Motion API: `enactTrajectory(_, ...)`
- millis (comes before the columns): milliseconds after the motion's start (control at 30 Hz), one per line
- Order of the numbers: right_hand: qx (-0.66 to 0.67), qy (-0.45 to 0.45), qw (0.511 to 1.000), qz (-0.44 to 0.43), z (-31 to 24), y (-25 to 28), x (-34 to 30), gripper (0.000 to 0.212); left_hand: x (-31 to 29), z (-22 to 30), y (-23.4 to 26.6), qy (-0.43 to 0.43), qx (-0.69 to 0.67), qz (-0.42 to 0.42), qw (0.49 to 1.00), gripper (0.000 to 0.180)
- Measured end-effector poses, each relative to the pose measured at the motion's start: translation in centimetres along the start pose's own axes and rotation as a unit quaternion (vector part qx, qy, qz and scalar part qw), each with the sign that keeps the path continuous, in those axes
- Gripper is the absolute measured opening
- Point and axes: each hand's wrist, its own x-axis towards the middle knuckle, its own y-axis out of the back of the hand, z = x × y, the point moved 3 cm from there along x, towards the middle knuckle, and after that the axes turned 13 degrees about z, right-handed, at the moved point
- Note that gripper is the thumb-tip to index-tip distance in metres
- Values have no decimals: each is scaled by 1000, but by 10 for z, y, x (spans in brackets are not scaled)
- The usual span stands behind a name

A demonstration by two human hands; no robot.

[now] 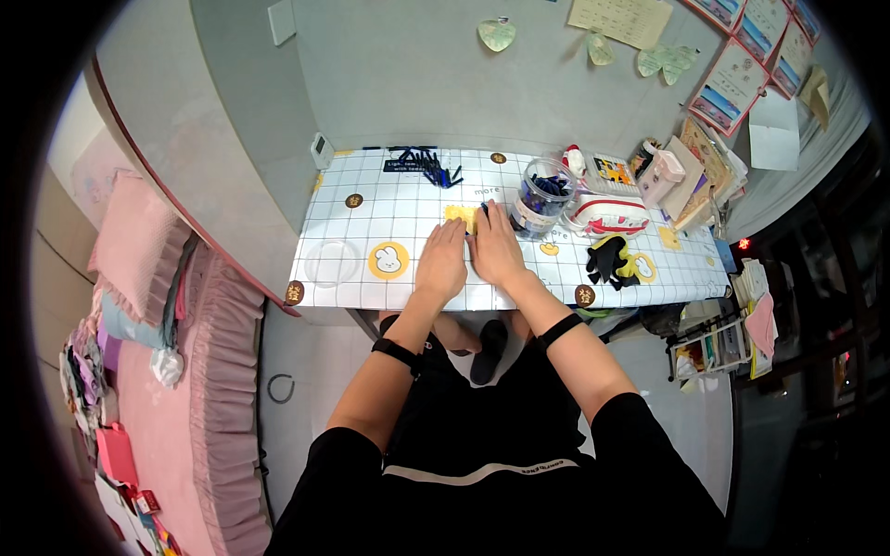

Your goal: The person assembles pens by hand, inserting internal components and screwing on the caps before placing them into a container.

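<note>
Both hands meet over the middle of the table, backs upward. My left hand (442, 256) lies with its fingers stretched forward, close to a yellow patch on the tablecloth. Beside it, my right hand (498, 246) has a small dark blue stick (484, 209) at its index fingertip; the thumb side is mostly hidden. To the right of that hand stands a clear plastic jar (530, 221), without its lid, partly filled with dark blue sticks. A loose pile of similar sticks (433, 167) lies at the back of the table. On the left rests a clear round lid (332, 264).
A white and red pencil case (607, 214) sits right of the jar, with black and yellow gloves (608, 263) in front. Books (706, 171) and a pink box (660, 176) line the right end. A pink bed (176, 371) is at left, a wheeled rack (709, 347) at right.
</note>
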Motion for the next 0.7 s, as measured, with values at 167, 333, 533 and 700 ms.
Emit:
enactTrajectory(167, 97, 14, 995, -26, 2, -6, 1, 37, 2, 3, 8, 44, -82, 3, 996, 30)
enactTrajectory(333, 198, 26, 978, -52, 3, 1, -1, 41, -1, -5, 8, 104, -144, -11, 984, 31)
enactTrajectory(533, 229, 85, 969, 28, 10, 7, -11, 42, -2, -7, 3, 7, 2, 44, 999, 38)
enactTrajectory(700, 141, 50, 980, 128, 6, 17, -22, 34, -1, -9, 10, 4, -29, 41, 999, 32)
